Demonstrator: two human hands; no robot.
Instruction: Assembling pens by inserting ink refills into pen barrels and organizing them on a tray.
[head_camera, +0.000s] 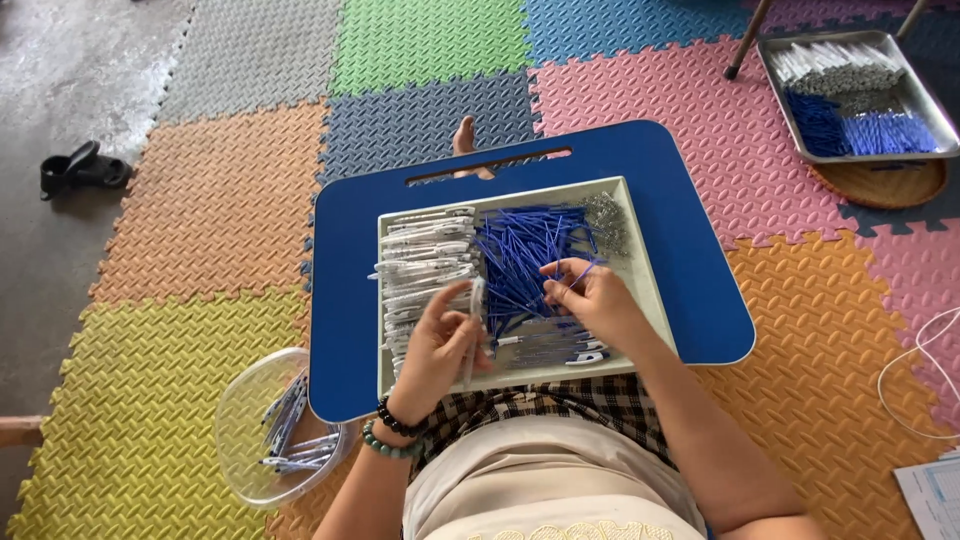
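the left hand (437, 345) pinches a slim white plastic pen barrel (473, 325) between thumb and fingers, holding it nearly upright over the near left part of the shallow pale rectangular tray (650, 275). the right hand (592, 295) has its fingers pressed together on a thin blue pen refill (583, 271), lifted just above the heap in the middle of the tray. that tray rests on a blue rounded lap board with a slot handle (350, 280), which serves as the worktop across the person's knees. inside the tray, a stack of white pen barrels (425, 262) fills the left side, a loose pile of blue refills (525, 255) lies in the middle, a small cluster of tiny metal springs (605, 220) sits in the far right corner, and a few finished white-and-blue pens (560, 350) lie along the near edge. on the foam-mat floor off the near left corner of the worktop stands a clear round plastic bowl (245, 400) holding several assembled pens. well apart, beyond the far right corner, a metal tray (935, 105) carries more white barrels and blue refills atop a round woven basket (885, 185).
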